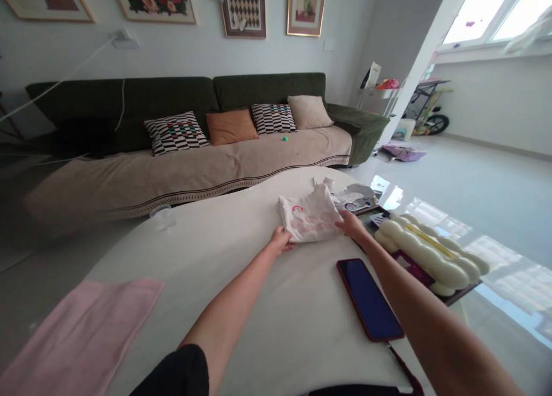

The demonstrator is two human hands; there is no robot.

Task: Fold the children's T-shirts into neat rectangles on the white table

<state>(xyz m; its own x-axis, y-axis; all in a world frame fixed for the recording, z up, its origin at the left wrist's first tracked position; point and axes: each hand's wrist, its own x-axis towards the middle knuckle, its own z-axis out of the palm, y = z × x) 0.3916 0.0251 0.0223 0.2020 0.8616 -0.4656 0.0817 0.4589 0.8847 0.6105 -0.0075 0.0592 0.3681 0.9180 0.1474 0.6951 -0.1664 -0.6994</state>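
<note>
A folded white garment point(313, 213), with a small rainbow and pale pink print on its front, is at the far part of the white table. My left hand point(282, 239) grips its near left corner, fingers curled under the edge. At the right side, my right hand point(351, 225) pinches the garment's edge between thumb and fingers. Thin strap-like bits of white cloth stick up behind it. A phone point(370, 299) in a red case, with a cord attached, lies below my right forearm.
On the table's right stands a cream, bubble-shaped box point(425, 249) on a dark tray, beside crumpled plastic packaging point(354, 197). A pink cloth point(92, 327) drapes over the left edge. A clear plastic cup-like item point(163, 218) sits farther back. A green sofa point(269, 88) with cushions stands behind.
</note>
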